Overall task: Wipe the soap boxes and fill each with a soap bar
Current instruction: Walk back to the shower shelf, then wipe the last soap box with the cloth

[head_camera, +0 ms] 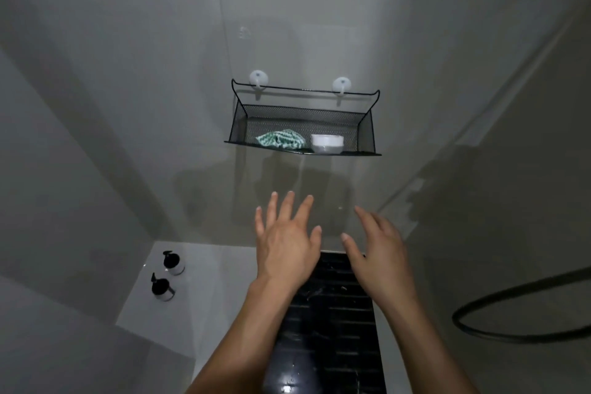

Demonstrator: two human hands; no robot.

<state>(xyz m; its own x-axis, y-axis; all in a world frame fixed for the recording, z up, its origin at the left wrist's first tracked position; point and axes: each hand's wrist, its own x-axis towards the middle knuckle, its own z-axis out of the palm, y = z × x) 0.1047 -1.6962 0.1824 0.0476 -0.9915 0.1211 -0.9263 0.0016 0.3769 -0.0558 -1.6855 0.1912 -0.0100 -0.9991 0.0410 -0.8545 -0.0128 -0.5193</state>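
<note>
Black mesh basket holds cloth and soap box; my left hand and right hand hover below, apart, fingers spread, empty.

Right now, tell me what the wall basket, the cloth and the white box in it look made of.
Basket: black metal mesh on a wire frame, matte.
Cloth: soft woven fabric, green-and-white, crumpled.
Box: probably smooth plastic, white and slightly glossy.

Two pump bottles are parked on the white ledge; a black hose is looped at right.
</note>
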